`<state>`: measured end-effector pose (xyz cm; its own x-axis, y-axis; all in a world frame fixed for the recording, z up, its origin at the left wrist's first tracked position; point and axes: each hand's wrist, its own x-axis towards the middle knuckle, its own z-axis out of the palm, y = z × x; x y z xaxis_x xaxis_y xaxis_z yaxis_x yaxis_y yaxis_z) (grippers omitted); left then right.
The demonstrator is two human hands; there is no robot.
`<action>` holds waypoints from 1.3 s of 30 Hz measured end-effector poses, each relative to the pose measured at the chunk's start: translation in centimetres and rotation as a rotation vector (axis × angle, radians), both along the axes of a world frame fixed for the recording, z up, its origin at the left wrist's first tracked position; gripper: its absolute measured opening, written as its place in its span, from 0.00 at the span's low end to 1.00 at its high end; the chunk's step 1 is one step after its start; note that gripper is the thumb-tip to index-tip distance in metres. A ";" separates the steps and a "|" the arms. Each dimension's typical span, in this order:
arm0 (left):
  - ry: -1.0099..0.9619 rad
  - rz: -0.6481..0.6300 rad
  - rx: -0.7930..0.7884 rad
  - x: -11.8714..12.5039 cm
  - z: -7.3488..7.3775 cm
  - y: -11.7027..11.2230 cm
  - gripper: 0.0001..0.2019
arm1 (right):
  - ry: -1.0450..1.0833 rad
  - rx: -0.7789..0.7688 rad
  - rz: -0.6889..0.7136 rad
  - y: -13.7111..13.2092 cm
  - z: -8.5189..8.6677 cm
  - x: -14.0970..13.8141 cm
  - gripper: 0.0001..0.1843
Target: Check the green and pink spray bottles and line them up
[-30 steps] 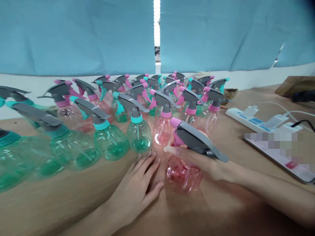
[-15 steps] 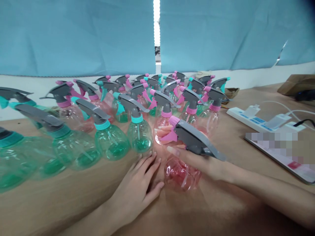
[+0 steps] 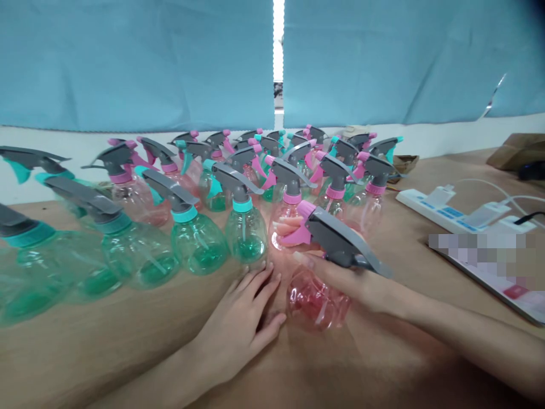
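Observation:
My right hand [image 3: 336, 272] is wrapped round the neck of a pink spray bottle [image 3: 317, 304] with a grey head and a pink trigger. The bottle is tilted slightly, and whether its base touches the table cannot be made out. Flat on the table to its left lies my left hand [image 3: 244, 318], fingers stretched out and holding nothing. Just beyond those fingertips stands a green spray bottle [image 3: 247, 236] with a turquoise collar. Another pink spray bottle [image 3: 292, 199] is behind my right hand's fingers and partly hidden by them.
Several green spray bottles [image 3: 200, 244] line the left side, with more pink and green ones behind. A white power strip [image 3: 434, 207] with plugged-in chargers and a flat device [image 3: 489, 278], partly blurred out, lie at the right. A brown cardboard piece [image 3: 517, 150] sits at the far right.
The view has shifted slightly, so everything appears a little further right. Both hands keep their poses, the right one still around the pink spray bottle.

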<state>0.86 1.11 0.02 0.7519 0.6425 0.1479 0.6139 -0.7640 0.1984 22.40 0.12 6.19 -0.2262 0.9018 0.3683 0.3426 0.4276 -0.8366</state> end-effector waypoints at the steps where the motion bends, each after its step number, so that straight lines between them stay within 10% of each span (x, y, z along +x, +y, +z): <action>1: 0.001 0.002 -0.001 0.0 0.0 0.0 0.26 | 0.004 -0.009 0.003 0.0 0.0 0.0 0.13; 39: -0.001 0.015 -0.020 0.2 0.3 0.0 0.24 | -0.024 -0.095 -0.025 -0.1 0.4 0.3 0.09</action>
